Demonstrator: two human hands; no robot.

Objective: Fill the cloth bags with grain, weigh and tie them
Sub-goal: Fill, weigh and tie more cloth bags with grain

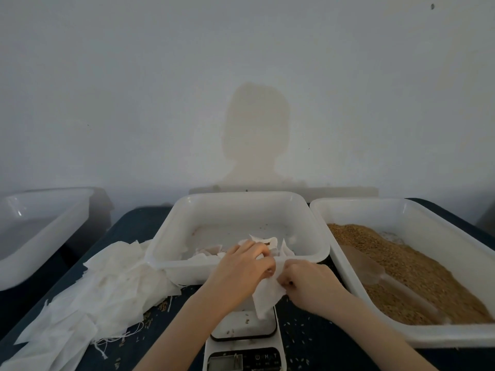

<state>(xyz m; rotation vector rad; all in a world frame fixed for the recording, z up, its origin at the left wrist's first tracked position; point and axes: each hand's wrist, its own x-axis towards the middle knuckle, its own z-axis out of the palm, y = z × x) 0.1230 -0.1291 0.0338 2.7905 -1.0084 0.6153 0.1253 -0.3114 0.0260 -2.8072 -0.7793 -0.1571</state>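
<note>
— Bag point(267, 293) first: where does it sit?

— Between the two hands, hanging over the scale point(245, 341), its long side running down and a little left from the fingers toward the scale's plate. The mouth seems to be at the top, by the fingers.

— And the hands?

— Left hand point(245, 263) has its fingers curled on the bag's upper edge; right hand point(305, 281) pinches the same edge from the other side. Both are clamped on the cloth, close together.

— Grain?

— In the tray point(455, 336) to the right, with a scoop point(375, 274) lying in it, handle toward the person. The right hand is the nearer one, just beside the tray's wall.

— So the next move?

— My guess: the left hand keeps the mouth open while the right lets go and reaches right for the scoop. Empty bags point(93, 295) lie piled at the left; the middle tray point(241, 202) holds a few more.
</note>
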